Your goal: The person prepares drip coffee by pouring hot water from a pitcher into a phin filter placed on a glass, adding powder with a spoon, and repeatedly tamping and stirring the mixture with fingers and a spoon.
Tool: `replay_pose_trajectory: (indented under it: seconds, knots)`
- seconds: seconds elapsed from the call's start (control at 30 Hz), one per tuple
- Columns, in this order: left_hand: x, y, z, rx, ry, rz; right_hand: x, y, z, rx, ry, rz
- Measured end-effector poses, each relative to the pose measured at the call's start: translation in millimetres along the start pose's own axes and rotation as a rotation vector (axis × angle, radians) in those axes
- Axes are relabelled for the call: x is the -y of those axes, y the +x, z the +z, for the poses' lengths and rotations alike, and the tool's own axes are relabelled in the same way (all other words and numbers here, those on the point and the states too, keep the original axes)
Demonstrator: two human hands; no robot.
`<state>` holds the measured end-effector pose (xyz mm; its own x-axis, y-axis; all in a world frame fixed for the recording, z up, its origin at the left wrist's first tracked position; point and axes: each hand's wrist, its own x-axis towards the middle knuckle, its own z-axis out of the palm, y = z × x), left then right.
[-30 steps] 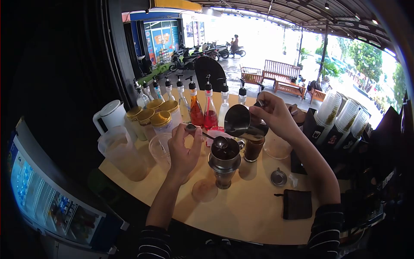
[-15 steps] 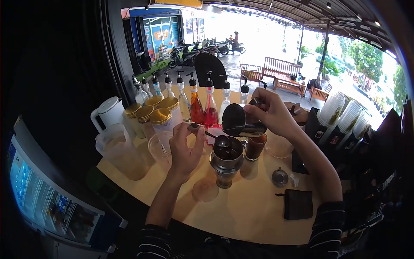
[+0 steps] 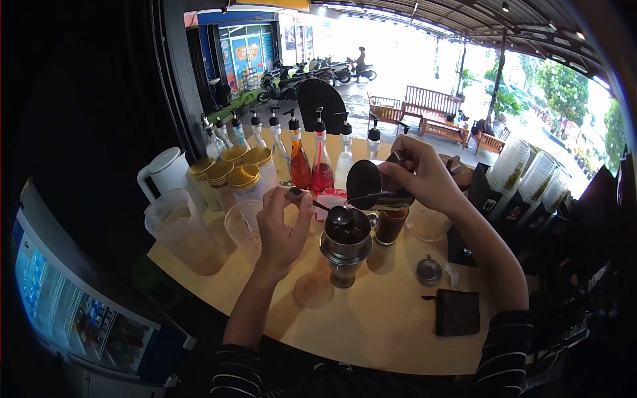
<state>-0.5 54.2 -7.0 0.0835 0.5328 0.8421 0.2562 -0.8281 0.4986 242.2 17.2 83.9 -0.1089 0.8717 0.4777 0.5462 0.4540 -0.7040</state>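
My left hand (image 3: 284, 229) is closed around the handle of a spoon (image 3: 340, 215). The spoon's bowl is over the mouth of a metal drip coffee filter (image 3: 346, 250), which has dark contents and sits on a small glass (image 3: 342, 274). From the upper right, my right hand (image 3: 419, 174) grips a metal pitcher (image 3: 364, 184), tilted to the left. A thin stream runs from its lip toward the spoon. Just behind the filter stands a glass of brown drink (image 3: 391, 227).
Pump bottles (image 3: 321, 162) line the table's far side, with gold-lidded jars (image 3: 244, 177) and a plastic jug (image 3: 189, 232) at left. A round metal piece (image 3: 429, 271) and a dark pouch (image 3: 458, 312) lie at right, near stacked cups (image 3: 509, 166). A clear disc (image 3: 313, 290) lies in front.
The pitcher is tipped slightly more, and a thin stream now shows at its lip. Both hands stay nearly in place; the whole view has shifted a little.
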Motion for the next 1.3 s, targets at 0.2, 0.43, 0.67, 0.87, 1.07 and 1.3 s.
replay_pose_trajectory:
  seconds: [0.2,0.43,0.67,0.87,1.07,1.3]
  knots:
    - [-3,0,-2,-0.010,-0.009,-0.008,14,-4,-4,0.000,-0.008,0.030]
    - [-5,1,-10,-0.020,0.005,-0.053,7,0,-7,0.004,-0.129,0.002]
    - [-5,3,-16,-0.052,-0.005,-0.051,15,1,-3,-0.006,-0.076,-0.026]
    - [-7,2,-20,-0.063,0.007,-0.067,20,2,0,-0.001,-0.020,-0.026]
    - [-11,3,-23,-0.078,0.017,-0.070,17,3,2,-0.001,0.026,-0.019]
    - [-5,4,-28,-0.074,0.109,0.045,17,3,4,0.008,0.032,0.007]
